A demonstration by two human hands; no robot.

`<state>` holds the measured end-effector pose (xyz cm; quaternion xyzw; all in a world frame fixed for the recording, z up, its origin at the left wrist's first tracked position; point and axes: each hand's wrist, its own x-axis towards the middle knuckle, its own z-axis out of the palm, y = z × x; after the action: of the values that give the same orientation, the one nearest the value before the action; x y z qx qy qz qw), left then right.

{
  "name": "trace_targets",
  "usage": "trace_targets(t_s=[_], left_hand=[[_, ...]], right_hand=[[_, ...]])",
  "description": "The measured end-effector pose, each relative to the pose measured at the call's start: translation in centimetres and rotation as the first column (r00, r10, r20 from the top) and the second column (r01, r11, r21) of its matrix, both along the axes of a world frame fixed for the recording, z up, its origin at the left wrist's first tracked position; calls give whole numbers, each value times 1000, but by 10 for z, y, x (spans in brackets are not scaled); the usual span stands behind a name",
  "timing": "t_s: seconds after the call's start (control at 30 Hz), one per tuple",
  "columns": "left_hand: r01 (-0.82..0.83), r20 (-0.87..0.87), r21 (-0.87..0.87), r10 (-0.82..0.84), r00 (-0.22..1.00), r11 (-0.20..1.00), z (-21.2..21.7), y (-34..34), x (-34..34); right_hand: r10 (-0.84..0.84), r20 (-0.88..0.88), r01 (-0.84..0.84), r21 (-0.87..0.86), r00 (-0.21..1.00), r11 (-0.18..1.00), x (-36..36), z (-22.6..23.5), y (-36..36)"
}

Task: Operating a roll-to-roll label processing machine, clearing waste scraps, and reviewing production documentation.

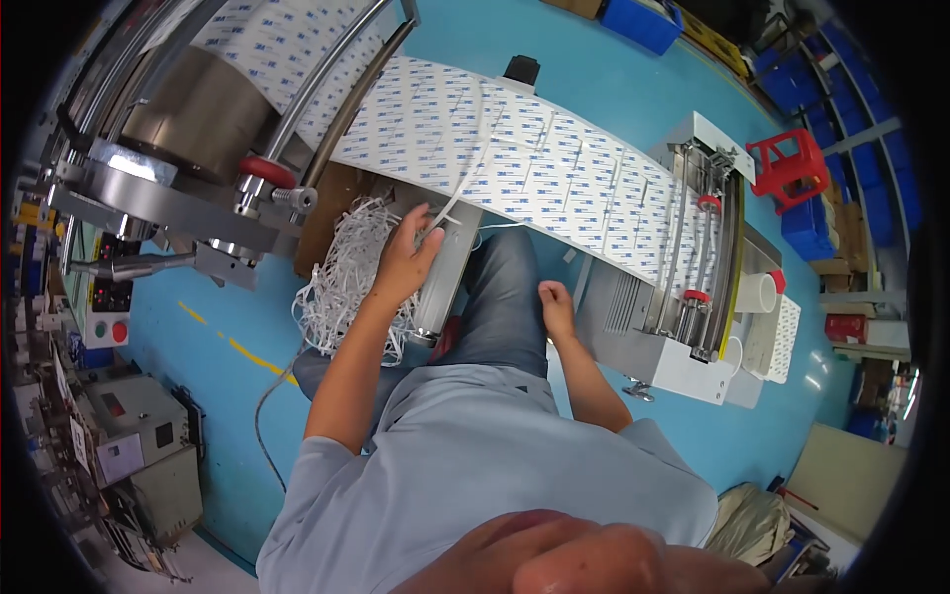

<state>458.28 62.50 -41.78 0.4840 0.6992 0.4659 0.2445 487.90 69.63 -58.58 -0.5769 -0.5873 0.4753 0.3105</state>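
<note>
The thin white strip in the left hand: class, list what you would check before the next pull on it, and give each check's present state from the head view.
1. Left hand grips the thin white strip: ok, fingers closed on its lower end.
2. Strip runs unbroken up to the printed white web: cannot tell, too thin to follow.
3. Right hand off the web: ok, it sits fisted on the knee.
4. Web lies flat into the grey cutting machine: ok, no folds show.
5. Pile of white trimmings clear of the web: ok, it lies below, beside the left hand.
</note>
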Motion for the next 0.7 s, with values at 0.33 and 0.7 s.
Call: trace_targets(t_s=[0.33,0.7], left_hand=[[-13,249,-21,18,968,1000,8,2,-19],[34,243,-47,-22,970,998,9,-7,-46]], right_hand=[[125,134,-132,46,983,990,-56,2,35],[88,190,-92,13,978,996,-72,6,36]])
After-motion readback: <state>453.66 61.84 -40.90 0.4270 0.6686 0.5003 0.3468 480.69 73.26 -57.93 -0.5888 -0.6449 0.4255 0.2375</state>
